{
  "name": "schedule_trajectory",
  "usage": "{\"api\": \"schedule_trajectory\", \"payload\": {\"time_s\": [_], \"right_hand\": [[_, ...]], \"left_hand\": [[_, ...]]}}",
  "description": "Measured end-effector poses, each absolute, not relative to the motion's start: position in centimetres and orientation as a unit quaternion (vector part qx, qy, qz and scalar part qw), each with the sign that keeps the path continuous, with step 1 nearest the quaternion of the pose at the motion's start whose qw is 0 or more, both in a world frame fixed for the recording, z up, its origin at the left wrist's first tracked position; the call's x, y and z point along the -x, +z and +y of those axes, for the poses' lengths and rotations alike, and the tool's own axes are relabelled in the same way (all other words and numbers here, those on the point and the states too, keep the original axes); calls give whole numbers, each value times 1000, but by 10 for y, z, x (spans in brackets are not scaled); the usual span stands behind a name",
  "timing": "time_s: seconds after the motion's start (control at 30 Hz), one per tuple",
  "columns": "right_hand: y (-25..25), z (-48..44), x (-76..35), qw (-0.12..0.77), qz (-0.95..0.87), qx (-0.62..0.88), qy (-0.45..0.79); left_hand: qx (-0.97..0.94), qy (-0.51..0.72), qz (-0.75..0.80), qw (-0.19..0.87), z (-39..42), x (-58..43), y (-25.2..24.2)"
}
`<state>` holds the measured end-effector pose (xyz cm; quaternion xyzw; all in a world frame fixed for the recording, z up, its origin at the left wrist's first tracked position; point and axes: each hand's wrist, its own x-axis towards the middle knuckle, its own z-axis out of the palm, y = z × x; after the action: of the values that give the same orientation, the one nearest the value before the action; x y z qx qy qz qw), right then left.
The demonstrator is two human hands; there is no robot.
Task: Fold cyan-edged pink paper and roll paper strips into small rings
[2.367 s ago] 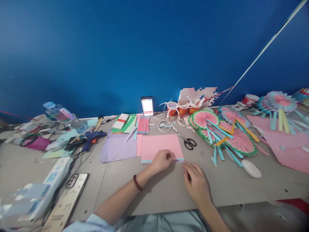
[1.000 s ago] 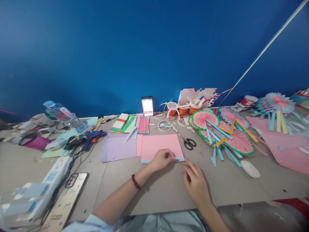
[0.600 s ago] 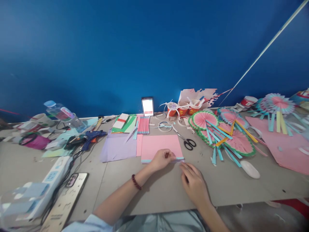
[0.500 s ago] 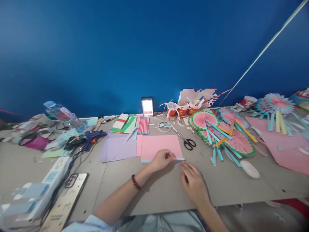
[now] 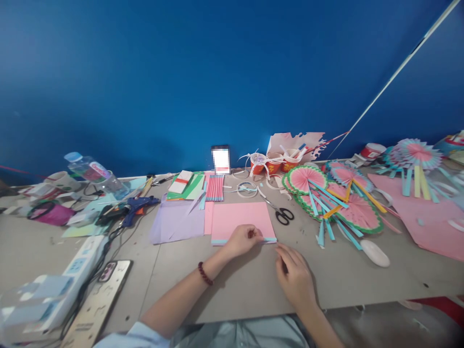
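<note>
A pink paper sheet [image 5: 239, 217] with a light-blue strip along its near edge lies flat on the grey table [image 5: 348, 275]. My left hand [image 5: 242, 240] rests on that near edge, fingers curled and pinched on the paper's border. My right hand [image 5: 295, 278] lies just right of the sheet's near right corner, fingers bent loosely on the table; its fingertips touch the table beside the corner, and I cannot make out anything in them.
Black scissors [image 5: 282, 213] lie right of the sheet, with watermelon-style paper fans [image 5: 337, 198] beyond. A lilac sheet [image 5: 177, 221], blue glue gun [image 5: 136, 207], water bottle [image 5: 93, 172], power strip [image 5: 78, 268] and phone [image 5: 99, 299] are left. Paper cups [image 5: 275, 163] stand by the blue wall.
Both hands stay at the sheet's near edge. My right hand shifted slightly back and forth beside the near right corner; the paper has hardly moved.
</note>
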<state>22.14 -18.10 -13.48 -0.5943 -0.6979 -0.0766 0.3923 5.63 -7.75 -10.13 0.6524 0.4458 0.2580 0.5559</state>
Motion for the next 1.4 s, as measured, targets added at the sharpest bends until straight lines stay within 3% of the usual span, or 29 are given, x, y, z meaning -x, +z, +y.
{"api": "schedule_trajectory", "payload": {"time_s": [1.4], "right_hand": [[-135, -179, -220, 351, -727, 586, -70]], "left_hand": [[-677, 236, 456, 527, -78, -57, -100]]}}
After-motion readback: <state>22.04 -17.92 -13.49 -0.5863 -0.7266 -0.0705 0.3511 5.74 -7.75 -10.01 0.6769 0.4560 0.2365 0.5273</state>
